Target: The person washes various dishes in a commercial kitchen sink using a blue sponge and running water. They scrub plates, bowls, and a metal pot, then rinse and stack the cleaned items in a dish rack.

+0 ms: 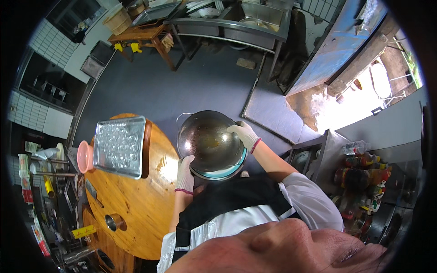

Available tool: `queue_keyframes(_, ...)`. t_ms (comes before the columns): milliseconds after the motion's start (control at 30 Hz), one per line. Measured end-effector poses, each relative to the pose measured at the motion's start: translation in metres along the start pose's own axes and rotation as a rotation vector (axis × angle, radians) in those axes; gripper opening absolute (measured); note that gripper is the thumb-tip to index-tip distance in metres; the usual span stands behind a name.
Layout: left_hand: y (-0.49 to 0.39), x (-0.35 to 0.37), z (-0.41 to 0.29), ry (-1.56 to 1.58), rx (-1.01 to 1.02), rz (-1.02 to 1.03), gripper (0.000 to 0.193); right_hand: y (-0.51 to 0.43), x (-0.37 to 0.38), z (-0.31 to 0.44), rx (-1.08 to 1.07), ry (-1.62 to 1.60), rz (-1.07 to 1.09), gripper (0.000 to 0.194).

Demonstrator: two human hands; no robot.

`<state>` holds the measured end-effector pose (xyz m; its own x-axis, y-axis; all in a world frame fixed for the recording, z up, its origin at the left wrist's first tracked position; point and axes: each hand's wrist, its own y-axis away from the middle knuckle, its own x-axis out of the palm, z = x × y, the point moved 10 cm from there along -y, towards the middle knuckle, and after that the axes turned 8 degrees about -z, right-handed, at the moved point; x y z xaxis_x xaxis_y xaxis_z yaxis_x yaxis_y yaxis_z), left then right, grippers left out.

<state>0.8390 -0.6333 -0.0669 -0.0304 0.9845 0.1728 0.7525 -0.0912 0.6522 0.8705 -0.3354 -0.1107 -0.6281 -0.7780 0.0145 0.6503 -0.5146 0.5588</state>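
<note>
Both my hands wear white knitted gloves with dark red cuffs and grip a dark metal wok (211, 140) by its rim. My left hand (185, 174) is at the wok's lower left edge, beside the round wooden table. At the upper right edge is my right hand (245, 134), its thumb over the rim. The wok's inside faces me, with a wet sheen on it. Under the wok, a teal-and-white rim (222, 174) of a round container shows; the rest is hidden. A thin wire loop (181, 116) sticks out at the wok's upper left.
On the wooden table (143, 211) are a metal tray (118, 146), a pink plastic bowl (84, 157), a cleaver (94, 192) and a metal cup (113, 221). A steel sink (263, 20) stands ahead. Bottles (362, 177) crowd the right-hand counter. A raised floor edge (254, 88) runs ahead right.
</note>
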Motion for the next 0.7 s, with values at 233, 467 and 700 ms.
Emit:
queue_keyframes(233, -0.105, 0.072, -0.019, -0.13, 0.055, 0.048, 0.03, -0.063, -0.037, 0.029, 0.027, -0.26, -0.068, 0.031)
queue_keyframes(467, -0.21, 0.137, -0.077, -0.186, 0.034, 0.185, 0.054, -0.145, -0.017, 0.09, 0.009, -0.241, -0.085, 0.026)
queue_keyframes(700, -0.286, 0.182, -0.162, -0.306, 0.093, 0.173, 0.05, -0.2, 0.023, 0.156, -0.057, -0.412, -0.068, 0.025)
